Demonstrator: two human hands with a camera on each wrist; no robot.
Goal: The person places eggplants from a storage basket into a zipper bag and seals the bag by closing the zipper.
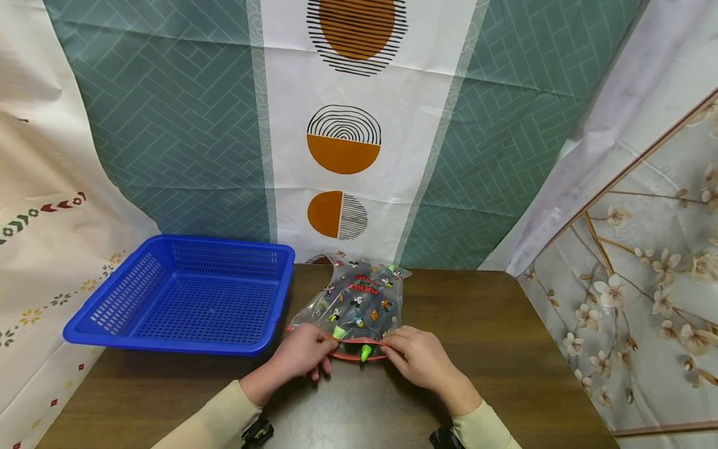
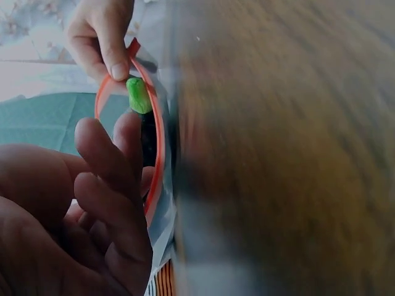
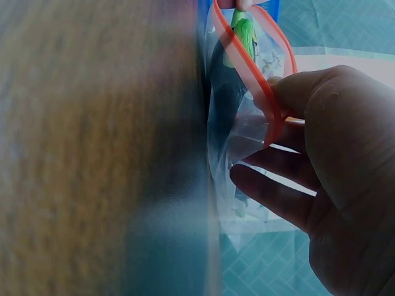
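Observation:
A clear zip bag (image 1: pixel 367 299) with cartoon prints and an orange-red zip edge lies on the table, its mouth facing me and parted. Inside are dark, long eggplants with bright green stem ends; one green end (image 1: pixel 366 353) shows in the opening. My left hand (image 1: pixel 305 350) pinches the zip edge at the left of the mouth, its other fingers loosely bent below. At the right side, my right hand (image 1: pixel 421 357) pinches the edge between thumb and fingers. The right wrist view shows the orange rim (image 3: pixel 265 98) bent in that grip, with the mouth gaping.
A blue plastic basket (image 1: pixel 269 324) with mesh walls stands at the left on the brown wooden table (image 1: pixel 477 324). Patterned cloth (image 1: pixel 196 125) hangs behind the table. More printed cloth lines the left and right sides.

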